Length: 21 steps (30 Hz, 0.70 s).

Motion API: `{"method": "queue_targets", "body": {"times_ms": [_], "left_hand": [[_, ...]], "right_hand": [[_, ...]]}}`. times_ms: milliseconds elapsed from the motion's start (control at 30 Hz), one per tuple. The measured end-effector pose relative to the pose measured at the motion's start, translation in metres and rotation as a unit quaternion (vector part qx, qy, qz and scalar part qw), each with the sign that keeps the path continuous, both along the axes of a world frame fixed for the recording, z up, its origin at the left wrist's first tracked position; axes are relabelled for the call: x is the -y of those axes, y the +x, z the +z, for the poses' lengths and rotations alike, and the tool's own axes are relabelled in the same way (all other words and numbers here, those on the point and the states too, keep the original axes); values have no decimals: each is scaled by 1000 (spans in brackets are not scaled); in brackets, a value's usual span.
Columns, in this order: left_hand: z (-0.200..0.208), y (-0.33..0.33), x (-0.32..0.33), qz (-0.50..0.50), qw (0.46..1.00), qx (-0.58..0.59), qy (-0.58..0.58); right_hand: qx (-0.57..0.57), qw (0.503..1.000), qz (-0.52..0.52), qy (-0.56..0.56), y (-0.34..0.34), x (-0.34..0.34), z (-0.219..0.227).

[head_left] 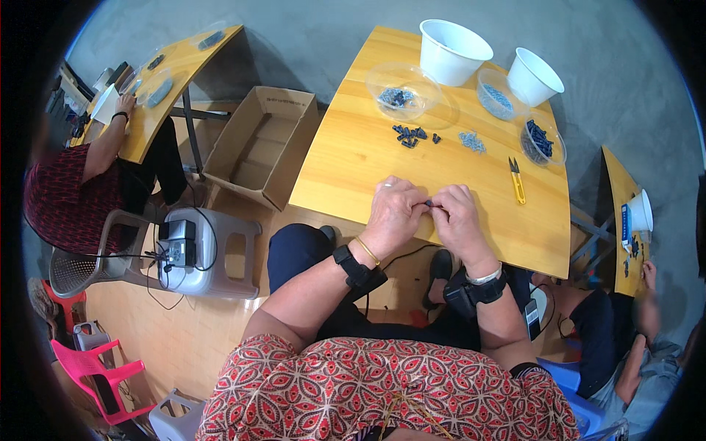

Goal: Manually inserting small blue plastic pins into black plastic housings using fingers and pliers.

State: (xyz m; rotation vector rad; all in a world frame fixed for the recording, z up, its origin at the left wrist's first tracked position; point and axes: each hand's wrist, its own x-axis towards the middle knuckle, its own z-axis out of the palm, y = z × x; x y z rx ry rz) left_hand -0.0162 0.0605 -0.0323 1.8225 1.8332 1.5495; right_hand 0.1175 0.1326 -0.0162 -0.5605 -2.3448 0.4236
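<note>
Close to the near edge of the wooden table (346, 158), my left hand (396, 209) and my right hand (457, 217) meet fingertip to fingertip. Both pinch one small dark plastic part (429, 203), mostly hidden by the fingers. Beyond them lies a loose pile of small dark parts (408, 135), with a single one just to its right. Further right is a little heap of pale grey pieces (472, 142). Yellow-handled thread snips (518, 182) rest on the tabletop to the right of my right hand.
Clear bowls hold grey and dark pieces (397, 98), blue-grey pieces (496, 101) and dark parts (540, 140). Two white buckets (452, 55) stand at the back. An open cardboard box (257, 147) is left of the table. Other people sit at tables on both sides.
</note>
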Motion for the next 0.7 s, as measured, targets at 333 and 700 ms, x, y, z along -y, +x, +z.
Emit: {"method": "queue_targets", "body": {"times_ms": [333, 700], "left_hand": [[-1, 1, -2, -12, 999, -33, 13], [-1, 4, 0, 14, 999, -36, -13]], "right_hand": [[-105, 979, -117, -130, -50, -30, -9], [-28, 991, -126, -47, -55, -32, -18]]}}
